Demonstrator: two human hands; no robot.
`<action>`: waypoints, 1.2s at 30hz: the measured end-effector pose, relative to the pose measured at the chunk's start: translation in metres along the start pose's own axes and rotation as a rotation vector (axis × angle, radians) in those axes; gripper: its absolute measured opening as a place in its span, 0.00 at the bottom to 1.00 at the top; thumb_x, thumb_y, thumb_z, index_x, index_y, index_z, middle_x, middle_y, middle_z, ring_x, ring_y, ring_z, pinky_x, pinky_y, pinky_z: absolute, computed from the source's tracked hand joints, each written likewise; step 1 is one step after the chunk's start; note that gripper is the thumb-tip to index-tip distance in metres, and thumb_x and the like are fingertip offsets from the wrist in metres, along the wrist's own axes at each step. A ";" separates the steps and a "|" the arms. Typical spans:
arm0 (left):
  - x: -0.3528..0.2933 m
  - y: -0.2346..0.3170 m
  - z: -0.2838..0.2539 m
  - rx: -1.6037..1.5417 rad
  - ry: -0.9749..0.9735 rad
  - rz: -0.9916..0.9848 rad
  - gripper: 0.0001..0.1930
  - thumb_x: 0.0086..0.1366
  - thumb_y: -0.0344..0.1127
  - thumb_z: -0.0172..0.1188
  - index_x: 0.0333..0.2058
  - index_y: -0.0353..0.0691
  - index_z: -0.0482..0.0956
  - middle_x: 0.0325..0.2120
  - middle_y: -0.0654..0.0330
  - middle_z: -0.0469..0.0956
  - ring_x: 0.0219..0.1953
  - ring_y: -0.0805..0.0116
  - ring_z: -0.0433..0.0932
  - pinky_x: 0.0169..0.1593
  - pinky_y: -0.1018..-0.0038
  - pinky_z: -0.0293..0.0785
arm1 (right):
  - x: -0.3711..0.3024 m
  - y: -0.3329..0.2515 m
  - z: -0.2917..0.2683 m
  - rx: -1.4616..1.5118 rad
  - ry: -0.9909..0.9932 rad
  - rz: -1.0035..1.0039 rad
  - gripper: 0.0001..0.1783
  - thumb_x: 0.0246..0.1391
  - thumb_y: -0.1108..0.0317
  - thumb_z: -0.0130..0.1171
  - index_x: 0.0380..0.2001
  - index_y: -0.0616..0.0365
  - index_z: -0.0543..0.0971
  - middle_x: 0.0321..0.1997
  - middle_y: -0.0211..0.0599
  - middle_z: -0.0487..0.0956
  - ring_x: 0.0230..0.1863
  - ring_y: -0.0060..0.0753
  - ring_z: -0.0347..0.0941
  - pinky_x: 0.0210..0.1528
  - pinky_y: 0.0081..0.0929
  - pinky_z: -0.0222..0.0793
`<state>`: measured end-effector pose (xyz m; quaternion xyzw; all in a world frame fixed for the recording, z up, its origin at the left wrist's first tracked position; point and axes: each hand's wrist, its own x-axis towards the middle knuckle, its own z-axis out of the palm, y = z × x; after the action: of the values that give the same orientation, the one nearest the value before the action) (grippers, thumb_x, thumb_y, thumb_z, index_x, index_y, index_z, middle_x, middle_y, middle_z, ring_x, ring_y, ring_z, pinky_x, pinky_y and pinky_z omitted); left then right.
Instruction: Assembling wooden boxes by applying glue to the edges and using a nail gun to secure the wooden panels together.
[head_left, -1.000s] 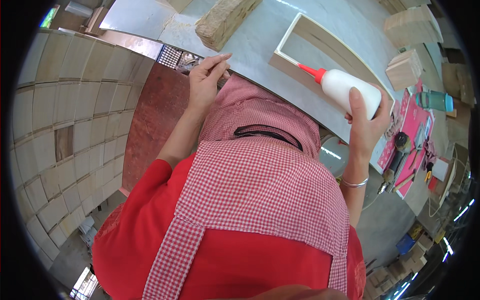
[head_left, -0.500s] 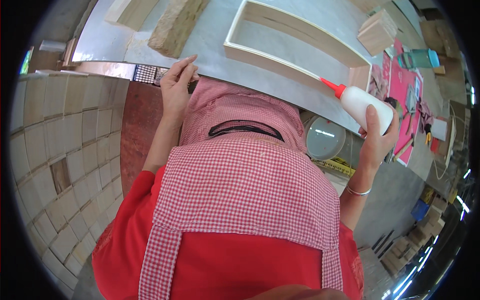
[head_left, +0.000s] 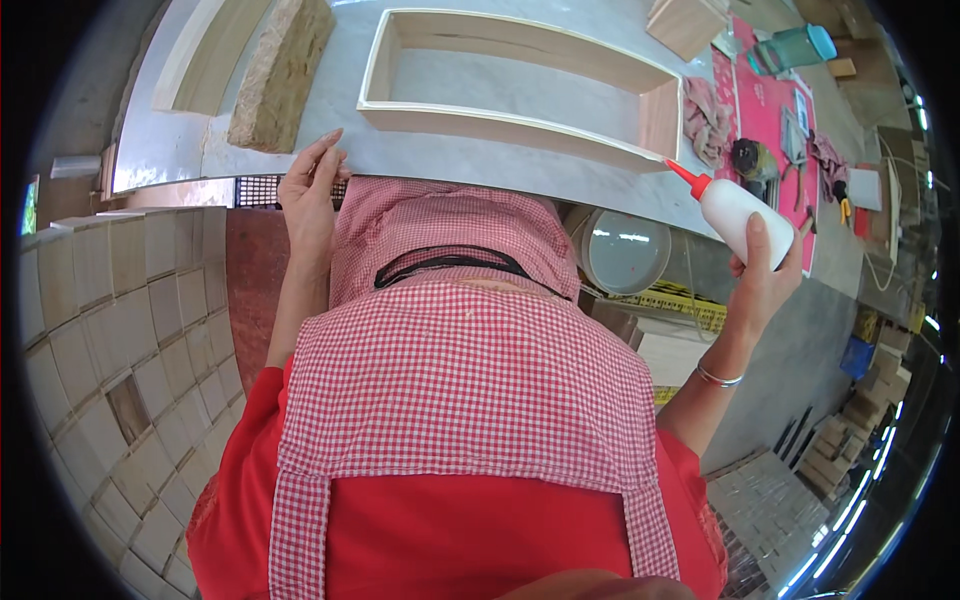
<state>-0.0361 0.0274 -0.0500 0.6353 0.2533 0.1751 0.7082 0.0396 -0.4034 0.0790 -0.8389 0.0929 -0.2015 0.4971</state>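
My right hand is wrapped round a white squeeze bottle with a red pointed nozzle, tilted so the tip points up and left. That tip meets the near right corner of a shallow rectangular wooden frame, which lies on the pale worktop. A whitish line runs along parts of the frame's top edges. At the worktop's near edge, my left hand holds nothing; its fingers are loosely bent and apart. Just beyond it lies a rough brown wooden block.
A pale wooden piece lies far left, and stacked wood pieces sit beyond the frame. Rightward are a pink cloth, a teal bottle and tools on a red sheet. Stacked wooden blocks rise at my left; a round tub stands below the worktop.
The view has shifted, so the worktop things appear farther left. The bottle's tip has moved along the frame's near edge toward its right corner. My left hand stays empty.
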 end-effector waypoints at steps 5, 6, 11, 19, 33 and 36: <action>0.001 0.001 0.001 0.013 0.009 -0.011 0.13 0.68 0.28 0.57 0.50 0.34 0.80 0.36 0.62 0.79 0.33 0.80 0.73 0.40 0.83 0.72 | 0.006 0.007 -0.005 -0.018 0.026 0.012 0.20 0.53 0.59 0.68 0.40 0.62 0.75 0.28 0.33 0.76 0.18 0.17 0.66 0.17 0.16 0.57; 0.001 0.000 0.001 0.015 0.012 -0.013 0.13 0.68 0.29 0.57 0.50 0.34 0.80 0.36 0.62 0.79 0.33 0.80 0.73 0.40 0.83 0.72 | 0.008 0.008 -0.004 -0.011 0.029 0.014 0.20 0.53 0.59 0.68 0.40 0.62 0.75 0.28 0.33 0.76 0.18 0.17 0.65 0.17 0.16 0.56; 0.003 0.000 0.000 0.050 0.009 -0.013 0.13 0.69 0.29 0.56 0.51 0.35 0.79 0.37 0.62 0.79 0.33 0.81 0.73 0.40 0.83 0.72 | 0.023 0.013 0.001 0.026 0.007 0.029 0.20 0.53 0.59 0.68 0.41 0.63 0.75 0.30 0.34 0.77 0.21 0.17 0.67 0.19 0.15 0.59; -0.002 0.004 -0.001 0.118 0.098 0.038 0.14 0.70 0.28 0.54 0.52 0.33 0.77 0.38 0.63 0.78 0.34 0.79 0.73 0.39 0.81 0.72 | 0.094 0.057 0.050 0.117 0.189 -0.076 0.24 0.50 0.60 0.70 0.41 0.66 0.73 0.40 0.40 0.76 0.35 0.28 0.72 0.33 0.24 0.71; -0.001 0.096 0.134 0.985 -0.509 0.991 0.18 0.52 0.35 0.69 0.43 0.40 0.81 0.39 0.56 0.78 0.49 0.57 0.72 0.59 0.55 0.59 | 0.265 0.164 0.092 -0.522 -0.052 -0.260 0.28 0.49 0.51 0.67 0.40 0.66 0.76 0.36 0.47 0.79 0.41 0.42 0.76 0.46 0.34 0.71; 0.009 0.082 0.156 1.083 -0.615 1.026 0.12 0.51 0.35 0.67 0.35 0.39 0.82 0.34 0.57 0.79 0.47 0.59 0.74 0.58 0.51 0.60 | 0.206 0.138 0.088 -0.251 0.065 -0.379 0.21 0.62 0.58 0.57 0.47 0.68 0.77 0.35 0.38 0.79 0.38 0.32 0.75 0.43 0.30 0.71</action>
<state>0.0674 -0.0832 0.0396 0.9472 -0.2266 0.1487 0.1715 0.2689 -0.4741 -0.0275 -0.8896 -0.0261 -0.3051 0.3390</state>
